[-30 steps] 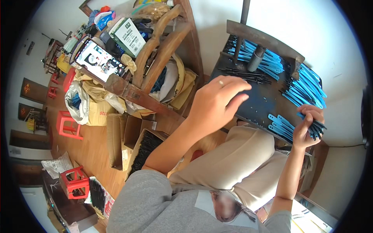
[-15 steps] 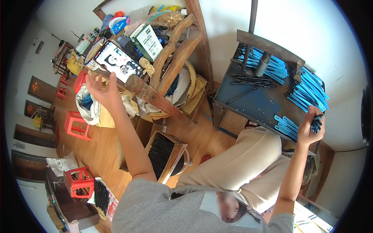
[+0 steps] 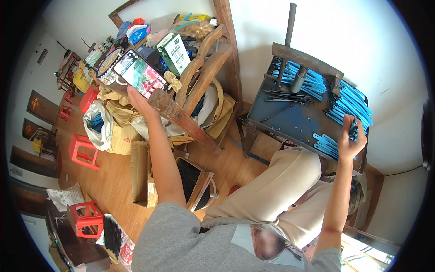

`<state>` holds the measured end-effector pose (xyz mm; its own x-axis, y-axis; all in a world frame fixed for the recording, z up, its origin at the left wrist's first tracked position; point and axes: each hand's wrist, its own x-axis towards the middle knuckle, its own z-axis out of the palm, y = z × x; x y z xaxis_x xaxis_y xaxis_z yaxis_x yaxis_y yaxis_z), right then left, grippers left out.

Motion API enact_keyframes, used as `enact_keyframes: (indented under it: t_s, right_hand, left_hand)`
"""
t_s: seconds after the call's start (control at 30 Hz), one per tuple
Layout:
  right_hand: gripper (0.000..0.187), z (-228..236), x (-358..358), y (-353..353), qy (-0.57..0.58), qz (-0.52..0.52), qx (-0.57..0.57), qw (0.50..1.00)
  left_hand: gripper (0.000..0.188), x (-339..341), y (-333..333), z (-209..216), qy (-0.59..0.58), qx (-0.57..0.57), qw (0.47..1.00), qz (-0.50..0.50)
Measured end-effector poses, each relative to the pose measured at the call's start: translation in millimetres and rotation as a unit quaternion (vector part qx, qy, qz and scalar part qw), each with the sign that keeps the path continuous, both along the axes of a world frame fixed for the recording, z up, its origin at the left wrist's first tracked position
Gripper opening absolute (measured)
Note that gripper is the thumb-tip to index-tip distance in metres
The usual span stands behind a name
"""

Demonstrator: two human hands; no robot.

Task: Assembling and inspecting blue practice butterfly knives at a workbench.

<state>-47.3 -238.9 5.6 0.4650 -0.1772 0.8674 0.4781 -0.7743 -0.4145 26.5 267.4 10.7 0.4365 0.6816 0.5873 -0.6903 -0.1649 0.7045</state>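
My left hand (image 3: 141,100) is at the lower edge of a phone (image 3: 140,73) propped among items on a wooden bench, a finger stretched toward its lit screen. Its other fingers are partly hidden. My right hand (image 3: 352,144) is closed round a small bundle of thin dark and blue pieces (image 3: 354,129), whose ends show above the fingers. It hovers over the right front side of a dark work table (image 3: 283,119). Near it lie light-blue flat strips with holes (image 3: 325,145) and a larger pile of blue strips with black ends (image 3: 351,105).
Black rods (image 3: 290,96) lie on the table beside an upright metal post (image 3: 299,78) and lever. A green-white box (image 3: 174,54) stands behind the phone. Open cardboard boxes (image 3: 141,174), a white sack (image 3: 98,124) and red stools (image 3: 84,152) are on the floor.
My left hand has moved right and inward to the phone's lower edge, its fingers no longer spread apart. The phone's picture has changed. My right hand still grips the bundle.
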Motion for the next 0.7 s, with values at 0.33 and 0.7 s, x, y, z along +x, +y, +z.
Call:
enact_keyframes:
  t_s: [0.33, 0.7]
  right_hand:
    - [0.011, -2.8, 5.1, -1.6, 0.007, -0.013, 0.011, 1.000]
    - [0.004, 0.8, 0.9, 3.2, 0.015, -0.003, 0.040, 0.999]
  left_hand:
    - [0.030, 2.1, 5.4, -5.9, 0.006, 0.045, 0.997, 0.061]
    - [0.041, -4.1, 9.5, -7.7, 0.052, 0.048, 0.996, 0.050]
